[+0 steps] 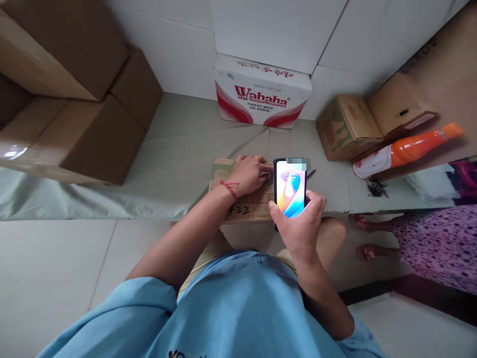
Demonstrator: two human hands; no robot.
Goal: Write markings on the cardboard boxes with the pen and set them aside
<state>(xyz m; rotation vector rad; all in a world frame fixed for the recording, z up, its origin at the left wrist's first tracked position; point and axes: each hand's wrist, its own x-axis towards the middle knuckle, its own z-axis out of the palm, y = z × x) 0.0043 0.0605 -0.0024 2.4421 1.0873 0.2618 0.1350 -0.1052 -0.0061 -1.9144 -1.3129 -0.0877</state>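
Observation:
My right hand grips a smartphone in a dark case, with the thumb along its left edge and the fingers around the right side. The phone stands upright with its screen lit in bright colours, facing me. My left hand lies on a flat cardboard box just left of the phone, fingers slightly bent and holding nothing I can make out. The box has handwritten black marks and a green patch. Behind the phone, the tip of a thin dark object pokes out; its kind is hidden.
A white-and-red Wahaha carton stands against the wall. Brown cartons are stacked at left. To the right are a small carton, an orange-capped bottle, keys and a plastic bag. Another person in a patterned garment stands there.

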